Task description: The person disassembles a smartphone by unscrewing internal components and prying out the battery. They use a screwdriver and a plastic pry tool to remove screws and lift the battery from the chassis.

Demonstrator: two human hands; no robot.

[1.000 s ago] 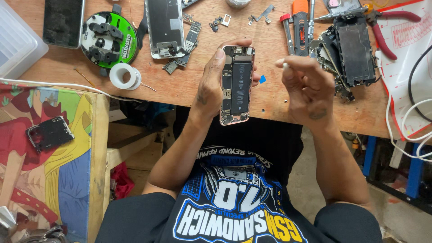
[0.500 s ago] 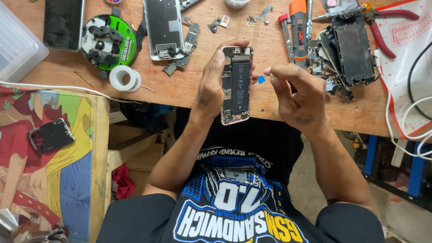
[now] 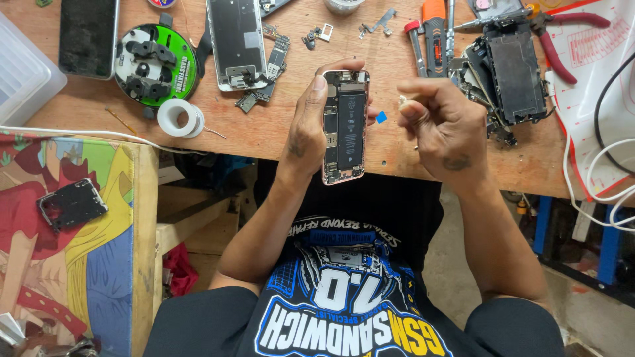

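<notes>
While the wooden workbench (image 3: 278, 132) fills the top of the view, a painted board (image 3: 66, 251) with bright cartoon colours lies lower on the left, carrying a small dark frame part (image 3: 71, 203). A clear plastic box (image 3: 23, 73) sits at the bench's far left, with a dark phone (image 3: 88, 36) face down beside it. Next comes a round green holder (image 3: 157, 64), then a silver phone shell (image 3: 236, 41) lying open with loose parts at its lower right. To the right lies a stack of stripped phone frames (image 3: 508, 69), with red-handled pliers (image 3: 569, 39) and an orange screwdriver (image 3: 434, 20) near it, and a white mat (image 3: 595, 86) under white cables (image 3: 605, 192).

Just off the bench's front edge, the left hand (image 3: 305, 129) grips an opened phone (image 3: 345, 125) upright, thumb along one side and fingertips over the top, its black battery facing up. The right hand (image 3: 444, 125) is just beside it, not touching, fingers curled together and pinching a small pale bit (image 3: 402, 101); what it is cannot be told. A roll of white tape (image 3: 180, 117) lies near the green holder. A tiny blue chip (image 3: 381, 117) rests on the bench between the two hands.
</notes>
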